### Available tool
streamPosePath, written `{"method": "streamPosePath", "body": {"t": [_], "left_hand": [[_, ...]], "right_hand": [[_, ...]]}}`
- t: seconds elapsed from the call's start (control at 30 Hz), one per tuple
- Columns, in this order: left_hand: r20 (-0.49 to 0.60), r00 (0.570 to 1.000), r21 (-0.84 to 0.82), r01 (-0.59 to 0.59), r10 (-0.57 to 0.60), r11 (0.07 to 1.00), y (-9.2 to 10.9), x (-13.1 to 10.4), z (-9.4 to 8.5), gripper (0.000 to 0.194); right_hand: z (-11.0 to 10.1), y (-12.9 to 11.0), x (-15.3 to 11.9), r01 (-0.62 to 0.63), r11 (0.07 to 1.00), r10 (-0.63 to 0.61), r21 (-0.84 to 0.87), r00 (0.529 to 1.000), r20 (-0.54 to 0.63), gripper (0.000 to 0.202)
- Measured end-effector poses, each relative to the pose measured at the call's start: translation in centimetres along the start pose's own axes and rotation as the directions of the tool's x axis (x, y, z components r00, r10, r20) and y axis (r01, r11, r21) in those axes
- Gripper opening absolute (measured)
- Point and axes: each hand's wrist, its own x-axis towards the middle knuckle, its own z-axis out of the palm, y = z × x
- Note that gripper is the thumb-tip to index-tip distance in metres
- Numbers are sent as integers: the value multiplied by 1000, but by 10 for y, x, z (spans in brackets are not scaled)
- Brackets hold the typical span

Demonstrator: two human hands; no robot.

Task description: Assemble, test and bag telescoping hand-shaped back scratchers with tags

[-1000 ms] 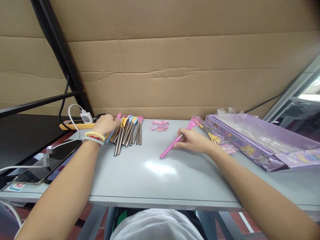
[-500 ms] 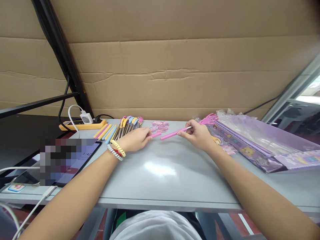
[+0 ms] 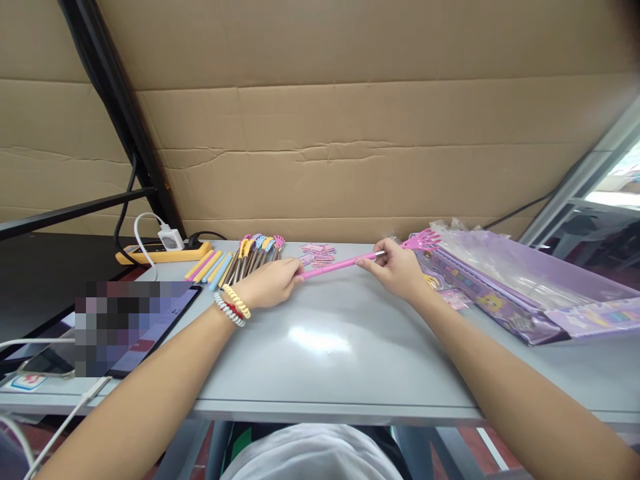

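A pink stick with a pink hand-shaped head spans the space between my hands, slightly tilted up to the right. My left hand, with bracelets at its wrist, pinches the left end, where a short pink piece meets the longer tube. Near the metal part below the head, my right hand grips the stick. Several metal rods with coloured heads lie left of centre, beside several yellow, pink and blue tubes. Small pink cards are spread behind the stick.
At the right lie purple plastic packages and a small pink card packet. A yellow power strip with a white charger sits at the back left. A tablet and white cables are at the left edge, near a black metal frame.
The gap between the short pink piece in my left hand and the pink tube in my right hand has closed. They now form one line.
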Motion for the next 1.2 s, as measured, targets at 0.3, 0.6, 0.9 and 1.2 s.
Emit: {"method": "streamPosePath", "body": {"t": [0.3, 0.6, 0.9, 1.2], "left_hand": [[-134, 990, 20, -33, 35, 999, 6, -1, 2, 26], [-48, 998, 147, -25, 32, 989, 9, -1, -2, 31], [-460, 579, 43, 772, -673, 634, -60, -18, -49, 48], [-170, 441, 190, 892, -881, 410, -82, -25, -45, 47]], "right_hand": [[3, 1, -1, -74, 989, 70, 125, 997, 33, 48], [4, -3, -1, 13, 999, -18, 35, 991, 132, 47], [1, -3, -2, 52, 999, -51, -1, 975, 218, 43], [5, 1, -2, 111, 994, -109, 4, 965, 239, 39]]}}
